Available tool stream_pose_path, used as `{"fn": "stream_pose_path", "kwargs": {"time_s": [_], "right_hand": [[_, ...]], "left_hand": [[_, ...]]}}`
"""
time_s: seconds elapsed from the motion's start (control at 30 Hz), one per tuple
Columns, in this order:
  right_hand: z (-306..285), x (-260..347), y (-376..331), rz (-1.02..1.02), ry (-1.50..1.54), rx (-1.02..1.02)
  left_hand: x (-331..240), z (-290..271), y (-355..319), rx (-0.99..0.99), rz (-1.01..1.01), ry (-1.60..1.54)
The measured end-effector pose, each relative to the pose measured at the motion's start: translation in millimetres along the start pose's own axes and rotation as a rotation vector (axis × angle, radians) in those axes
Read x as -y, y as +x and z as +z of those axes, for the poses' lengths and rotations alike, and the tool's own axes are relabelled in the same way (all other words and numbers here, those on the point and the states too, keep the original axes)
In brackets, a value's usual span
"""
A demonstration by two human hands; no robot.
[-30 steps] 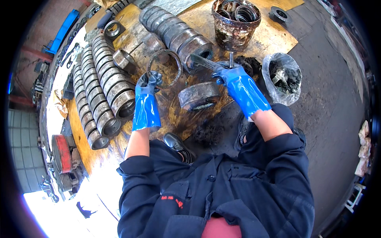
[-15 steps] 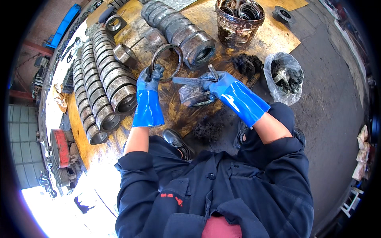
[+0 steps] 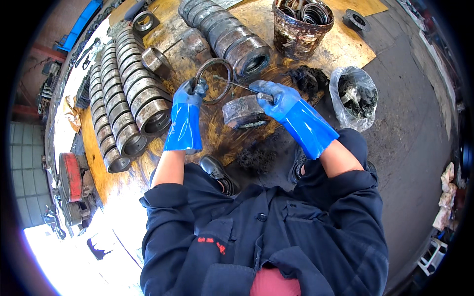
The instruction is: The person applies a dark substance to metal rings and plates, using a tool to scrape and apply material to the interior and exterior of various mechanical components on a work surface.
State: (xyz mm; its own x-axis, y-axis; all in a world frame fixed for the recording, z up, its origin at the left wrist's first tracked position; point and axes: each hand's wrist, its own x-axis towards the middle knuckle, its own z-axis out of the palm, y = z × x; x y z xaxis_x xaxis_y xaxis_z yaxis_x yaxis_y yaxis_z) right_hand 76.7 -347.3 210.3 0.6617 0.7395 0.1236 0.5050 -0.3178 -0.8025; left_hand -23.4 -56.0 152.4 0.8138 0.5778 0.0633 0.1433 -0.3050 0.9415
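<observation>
My left hand (image 3: 190, 92), in a blue rubber glove, is closed on the lower left side of a dark, greasy metal ring (image 3: 229, 89) and holds it upright. My right hand (image 3: 276, 98), gloved alike, grips a scraper (image 3: 241, 86) with a thin, flat blade seen nearly edge-on. The blade points left to the ring's opening; whether it touches the metal I cannot tell. Just below the hands, a short, thick metal collar (image 3: 245, 112) rests on the stained board (image 3: 207, 130).
Rows of stacked metal collars (image 3: 143, 101) lie left, with a larger stack (image 3: 224, 34) behind the hands. A grimy bucket (image 3: 301, 29) holds rings. Black greasy rags (image 3: 308, 81) and a clear plastic bag (image 3: 368, 111) of dark waste sit right. A flanged disc (image 3: 356, 20) lies beyond.
The scraper's blade has turned from showing its flat side to nearly edge-on, its tip now higher at the ring. My left hand and the ring have shifted slightly right.
</observation>
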Motion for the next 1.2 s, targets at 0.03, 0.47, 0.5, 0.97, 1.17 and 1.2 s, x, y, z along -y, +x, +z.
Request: {"fn": "stream_pose_path", "kwargs": {"time_s": [0.03,0.47,0.5,0.97,1.17,1.2], "right_hand": [[11,-17,-2,0.041,0.118,0.016],[1,-7,-7,-0.168,-0.923,0.319],[-6,-6,-9,-0.17,-0.909,0.303],[26,-38,-43,0.226,0.906,-0.11],[37,-27,-33,0.038,0.33,-0.239],[34,-22,-34,0.157,0.438,-0.135]], "left_hand": [[-2,6,1,-0.013,0.011,0.038],[-30,10,-8,0.069,-0.095,-0.105],[-34,8,-9,0.083,-0.117,-0.085],[-43,3,-7,-0.087,-0.274,-0.455],[-42,4,-10,-0.062,-0.268,-0.371],[-46,2,-12,-0.058,-0.274,-0.369]]}}
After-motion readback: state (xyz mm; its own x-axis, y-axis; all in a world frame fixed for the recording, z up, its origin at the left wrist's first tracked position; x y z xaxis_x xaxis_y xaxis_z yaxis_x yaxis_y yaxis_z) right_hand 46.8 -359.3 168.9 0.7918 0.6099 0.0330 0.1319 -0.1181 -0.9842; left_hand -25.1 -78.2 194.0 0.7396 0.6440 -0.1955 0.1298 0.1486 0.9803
